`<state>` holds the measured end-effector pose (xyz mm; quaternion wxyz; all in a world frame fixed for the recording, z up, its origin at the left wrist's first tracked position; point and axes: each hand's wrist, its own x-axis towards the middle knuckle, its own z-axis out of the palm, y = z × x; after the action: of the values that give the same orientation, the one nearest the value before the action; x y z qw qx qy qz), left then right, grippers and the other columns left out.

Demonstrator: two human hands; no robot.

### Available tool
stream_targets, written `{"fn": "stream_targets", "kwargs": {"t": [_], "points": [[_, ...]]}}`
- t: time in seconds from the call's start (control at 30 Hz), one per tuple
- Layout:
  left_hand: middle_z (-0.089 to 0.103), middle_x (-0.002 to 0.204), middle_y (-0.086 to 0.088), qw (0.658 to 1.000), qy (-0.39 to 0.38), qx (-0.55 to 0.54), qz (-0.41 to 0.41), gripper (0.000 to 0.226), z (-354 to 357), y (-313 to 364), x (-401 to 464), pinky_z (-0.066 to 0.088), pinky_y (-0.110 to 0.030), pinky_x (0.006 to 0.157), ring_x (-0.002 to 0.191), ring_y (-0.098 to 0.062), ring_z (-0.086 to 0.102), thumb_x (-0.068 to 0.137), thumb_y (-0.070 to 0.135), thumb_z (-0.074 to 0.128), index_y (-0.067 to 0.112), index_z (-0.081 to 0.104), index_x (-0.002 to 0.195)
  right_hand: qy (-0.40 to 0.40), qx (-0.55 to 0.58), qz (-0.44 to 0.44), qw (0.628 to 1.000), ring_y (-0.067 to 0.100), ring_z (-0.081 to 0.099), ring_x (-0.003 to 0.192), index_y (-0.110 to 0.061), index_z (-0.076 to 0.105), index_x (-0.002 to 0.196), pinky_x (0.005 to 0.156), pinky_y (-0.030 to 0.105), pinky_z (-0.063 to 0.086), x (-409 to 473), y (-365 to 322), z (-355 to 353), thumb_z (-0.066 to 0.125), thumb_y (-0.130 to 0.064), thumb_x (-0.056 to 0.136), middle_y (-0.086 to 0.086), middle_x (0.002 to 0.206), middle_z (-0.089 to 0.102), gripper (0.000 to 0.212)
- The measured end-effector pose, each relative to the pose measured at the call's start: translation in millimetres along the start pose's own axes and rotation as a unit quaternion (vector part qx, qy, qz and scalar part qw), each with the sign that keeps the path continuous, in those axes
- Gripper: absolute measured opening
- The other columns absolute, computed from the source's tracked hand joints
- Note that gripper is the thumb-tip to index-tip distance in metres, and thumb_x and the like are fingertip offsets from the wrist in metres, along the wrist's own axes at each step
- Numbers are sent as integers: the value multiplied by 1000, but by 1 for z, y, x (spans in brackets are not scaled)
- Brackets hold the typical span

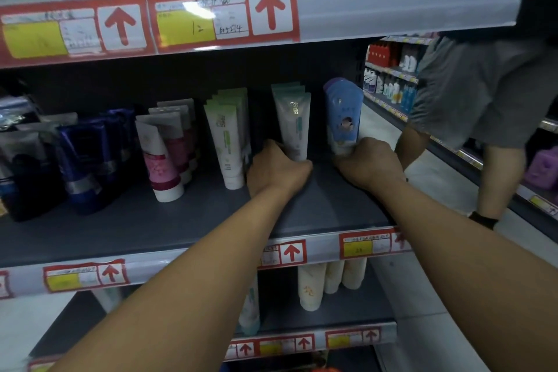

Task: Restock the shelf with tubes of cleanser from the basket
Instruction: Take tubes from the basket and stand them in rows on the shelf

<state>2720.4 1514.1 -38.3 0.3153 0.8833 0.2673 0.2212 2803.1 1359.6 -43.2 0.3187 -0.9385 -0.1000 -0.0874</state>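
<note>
Both my arms reach onto the dark grey shelf (181,220). My left hand (276,170) grips the base of a white-and-teal cleanser tube (294,124) that stands upright at the front of its row. My right hand (370,161) holds the bottom of a blue-and-purple tube (344,112) at the shelf's right end. To the left stand rows of white-green tubes (226,136), pink-and-white tubes (158,154) and dark blue tubes (83,154). The basket is out of sight.
Another person in grey shorts (483,93) stands close on the right, in the aisle. A shelf lip with red-arrow price tags (220,16) hangs overhead. Cream tubes (329,281) stand on the shelf below. Far shelves with bottles (389,81) run along the aisle.
</note>
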Motion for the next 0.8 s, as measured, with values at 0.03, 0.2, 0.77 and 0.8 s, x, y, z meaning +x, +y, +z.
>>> {"fn": "stream_targets", "kwargs": {"t": [0.03, 0.2, 0.77, 0.8], "points": [[69, 126, -2, 1000, -2, -2, -1, 64, -1, 0, 0, 57, -40, 94, 117, -29, 67, 72, 51, 79, 21, 58, 124, 2, 0, 1, 1000, 36, 67, 99, -14, 69, 112, 73, 33, 49, 0, 0, 0, 66, -54, 86, 14, 110, 71, 48], [68, 125, -3, 1000, -8, -1, 4, 60, -1, 0, 0, 56, -41, 93, 117, -30, 66, 75, 48, 76, 19, 56, 123, 6, -7, -3, 1000, 36, 67, 100, -12, 68, 116, 75, 33, 48, -1, -1, -1, 65, -50, 89, 15, 111, 70, 47], [66, 135, -4, 999, 17, 13, 25, 67, 4, -6, 6, 52, -38, 88, 123, -30, 64, 83, 57, 80, 17, 54, 130, -1, -32, -3, 999, 35, 68, 101, -13, 66, 121, 84, 44, 59, 5, -1, 2, 67, -51, 88, 14, 114, 70, 50], [65, 135, -5, 999, 17, 15, 27, 67, 5, -7, 6, 52, -39, 88, 124, -30, 63, 84, 57, 80, 17, 54, 130, -2, -32, -2, 999, 35, 68, 101, -13, 67, 121, 85, 45, 59, 4, 0, 2, 66, -51, 88, 14, 114, 71, 50]]}}
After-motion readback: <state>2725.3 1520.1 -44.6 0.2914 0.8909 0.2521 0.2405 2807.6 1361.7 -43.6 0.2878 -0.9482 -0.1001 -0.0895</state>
